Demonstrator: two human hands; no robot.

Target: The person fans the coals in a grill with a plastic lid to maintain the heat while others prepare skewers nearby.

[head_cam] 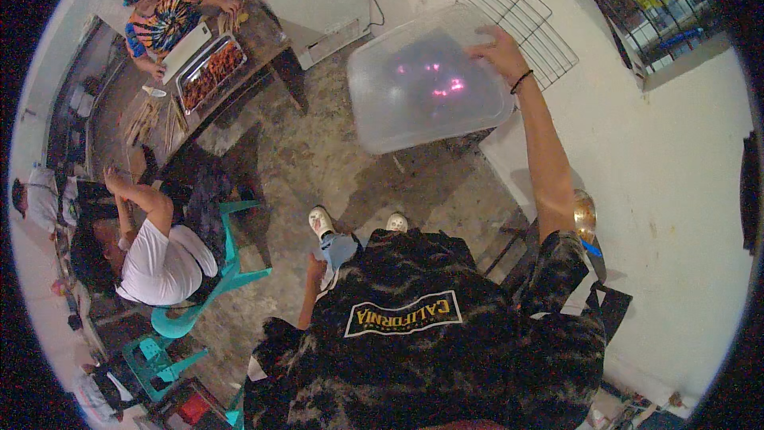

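Note:
My right hand (pixel 498 54) stretches forward, gripping the right edge of a large translucent plastic lid (pixel 382 107). Several bright pink spots, like glowing coals, shine through the lid. Whatever holds them is mostly hidden by it. A wire rack (pixel 546 48) is behind my right hand, near the white wall. My left hand (pixel 317 266) hangs low by my left thigh with no object visible in it. Its fingers are too small to make out clearly.
At left, a person in a tie-dye shirt (pixel 167 18) works at a wooden table (pixel 262 54) with a metal tray (pixel 190 86) of reddish food and thin sticks (pixel 143 119). Another person in white (pixel 161 269) sits on a teal plastic chair (pixel 239 278). A barred window (pixel 656 18) is upper right.

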